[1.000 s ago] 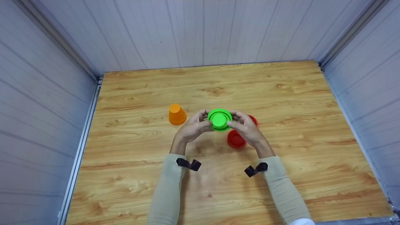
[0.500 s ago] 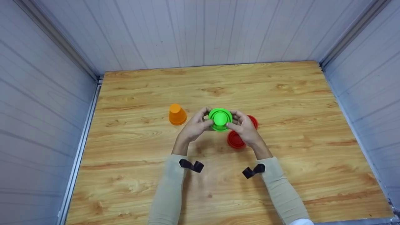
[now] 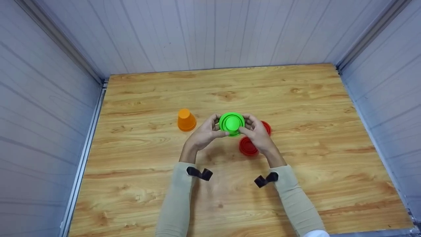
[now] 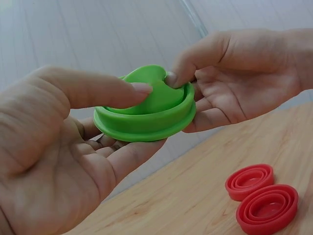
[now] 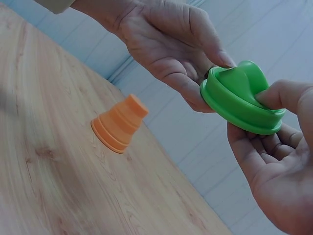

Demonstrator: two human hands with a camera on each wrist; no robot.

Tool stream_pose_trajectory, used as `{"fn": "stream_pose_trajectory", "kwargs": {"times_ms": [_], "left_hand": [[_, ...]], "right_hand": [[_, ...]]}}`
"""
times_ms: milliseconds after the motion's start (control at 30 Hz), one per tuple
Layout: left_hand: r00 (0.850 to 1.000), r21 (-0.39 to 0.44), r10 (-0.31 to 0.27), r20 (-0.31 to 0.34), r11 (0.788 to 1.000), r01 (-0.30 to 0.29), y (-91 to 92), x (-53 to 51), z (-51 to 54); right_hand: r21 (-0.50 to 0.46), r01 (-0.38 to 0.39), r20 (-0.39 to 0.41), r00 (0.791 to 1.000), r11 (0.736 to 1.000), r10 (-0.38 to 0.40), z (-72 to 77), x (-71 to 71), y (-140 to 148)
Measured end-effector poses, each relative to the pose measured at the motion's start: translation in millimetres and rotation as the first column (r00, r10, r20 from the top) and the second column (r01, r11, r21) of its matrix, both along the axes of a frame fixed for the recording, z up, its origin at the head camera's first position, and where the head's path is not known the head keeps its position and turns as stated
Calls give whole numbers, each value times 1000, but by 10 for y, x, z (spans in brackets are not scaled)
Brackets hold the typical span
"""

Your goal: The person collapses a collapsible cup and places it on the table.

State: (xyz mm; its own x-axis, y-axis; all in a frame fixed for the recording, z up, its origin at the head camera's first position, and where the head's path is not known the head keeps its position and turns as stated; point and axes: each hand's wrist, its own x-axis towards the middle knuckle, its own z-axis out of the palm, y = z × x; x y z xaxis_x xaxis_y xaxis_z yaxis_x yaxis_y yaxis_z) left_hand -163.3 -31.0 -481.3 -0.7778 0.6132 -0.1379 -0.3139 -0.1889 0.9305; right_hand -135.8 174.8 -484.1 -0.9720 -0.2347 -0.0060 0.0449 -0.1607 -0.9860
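Observation:
A green collapsible silicone cup (image 3: 232,123) is held above the table between both hands, its rings partly folded and its middle bulging up. My left hand (image 3: 205,134) grips the cup's left side, thumb on the inner wall and fingers beneath the rim. On the other side my right hand (image 3: 259,134) pinches it, the thumb pushing a dent into the raised middle, as the left wrist view shows on the green cup (image 4: 151,115). In the right wrist view the cup (image 5: 242,100) looks tilted, its wall buckled under the thumbs.
An orange collapsible cup (image 3: 186,120) stands extended and upside down left of the hands. Two flattened red cups (image 4: 266,209) lie side by side on the wooden table (image 3: 138,184), partly behind the right hand in the head view. Pale panel walls (image 3: 197,36) enclose the table.
The green cup has tilted slightly and risen a little in the head view. The left thumb has shifted along it toward the middle. The orange and red cups have stayed put.

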Motion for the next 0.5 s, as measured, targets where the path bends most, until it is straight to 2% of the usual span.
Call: {"fn": "stream_pose_trajectory", "kwargs": {"times_ms": [200,500], "left_hand": [[1000,-19,13,-3,1000,-13,-11,12,14],[999,-28,33,-3,999,-33,11,3,-6]], "right_hand": [[-42,-126,7,992,991,127,14,24,29],[71,-109,3,994,991,109,9,25,34]]}}
